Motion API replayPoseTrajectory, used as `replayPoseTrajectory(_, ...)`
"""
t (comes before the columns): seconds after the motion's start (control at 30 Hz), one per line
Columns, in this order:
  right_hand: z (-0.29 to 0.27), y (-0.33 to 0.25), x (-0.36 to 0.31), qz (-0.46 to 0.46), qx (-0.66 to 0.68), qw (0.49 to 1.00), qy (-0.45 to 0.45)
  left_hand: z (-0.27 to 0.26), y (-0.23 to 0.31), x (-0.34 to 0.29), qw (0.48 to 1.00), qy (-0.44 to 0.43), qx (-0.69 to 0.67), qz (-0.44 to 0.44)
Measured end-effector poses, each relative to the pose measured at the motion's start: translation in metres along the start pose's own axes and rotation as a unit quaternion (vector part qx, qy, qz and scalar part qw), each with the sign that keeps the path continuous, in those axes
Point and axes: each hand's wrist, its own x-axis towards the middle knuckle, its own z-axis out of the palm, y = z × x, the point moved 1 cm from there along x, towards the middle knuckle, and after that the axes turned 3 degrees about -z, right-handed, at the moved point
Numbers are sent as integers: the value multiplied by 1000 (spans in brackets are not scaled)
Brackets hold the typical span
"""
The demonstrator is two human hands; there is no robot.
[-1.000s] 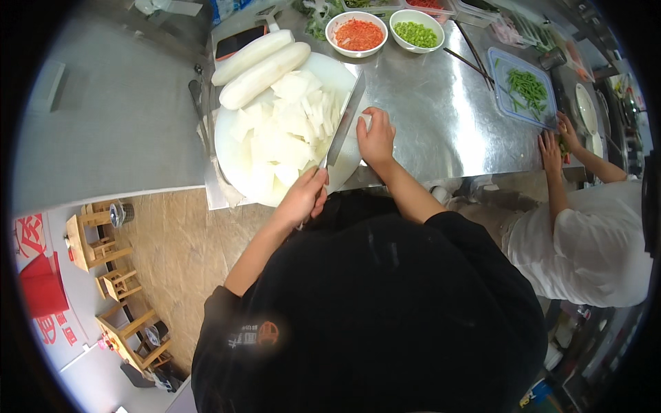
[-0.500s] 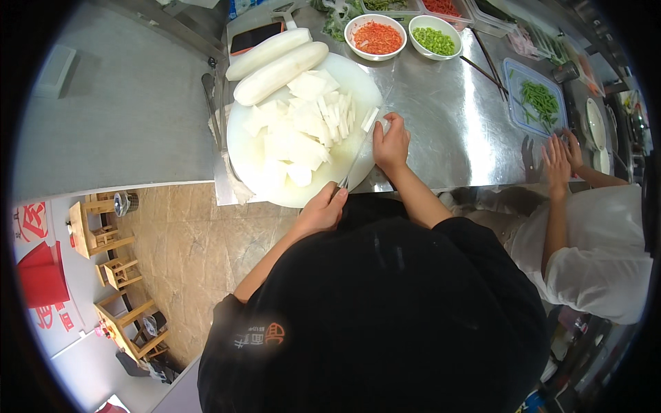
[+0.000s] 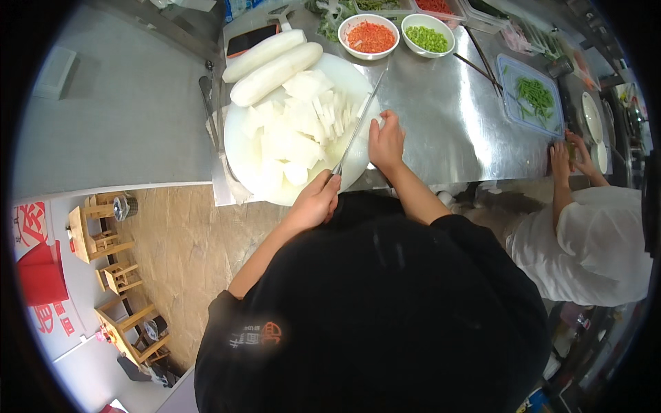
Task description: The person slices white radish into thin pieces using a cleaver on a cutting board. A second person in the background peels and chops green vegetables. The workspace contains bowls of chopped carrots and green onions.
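Observation:
My left hand (image 3: 319,199) is closed round the handle of a kitchen knife (image 3: 355,132). The blade points away from me, along the right part of a round white cutting board (image 3: 241,162). Just right of the blade is my right hand (image 3: 387,143), its fingers curled at the board's edge; what they hold, if anything, is hidden. Thin slices and strips of peeled white radish (image 3: 292,141) are heaped on the board left of the knife. Two whole peeled white radishes (image 3: 277,74) lie across its far left side.
Beyond the board stand a bowl of chopped red pepper (image 3: 370,37) and a bowl of chopped green pieces (image 3: 427,39). Chopsticks (image 3: 480,69) and a tray of cut green beans (image 3: 534,96) lie to the right. A co-worker in white (image 3: 599,241) stands close on my right, hands at the counter.
The knife blade has turned so its flat side shows more clearly, and my left hand has shifted slightly left. The co-worker's hands have drawn together around something small.

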Motion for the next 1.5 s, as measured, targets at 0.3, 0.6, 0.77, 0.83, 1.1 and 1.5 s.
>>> replayPoseTrajectory(0.3, -4, -3, -3, 38, -14, 999, -28, 8, -5, -3, 999, 16, 35, -26)
replayPoseTrajectory(0.6, -2, 1, -7, -10, -9, 1000, -11, -4, -6, 21, 996, -28, -75, 25)
replayPoseTrajectory(0.77, -11, -18, 4, -74, -87, 993, -12, -9, -1, -12, 997, -12, -48, 50)
replayPoseTrajectory(0.83, -11, -19, 9, -82, -98, 991, -38, -8, -1, -17, 997, -10, -63, 47)
replayPoseTrajectory(1.1, -8, -16, 1, -49, -114, 990, 71, 6, -2, -24, 999, 31, -41, 5)
replayPoseTrajectory(1.5, -5, -16, 5, 10, -92, 996, -5, 16, -17, -10, 996, 46, -61, -44)
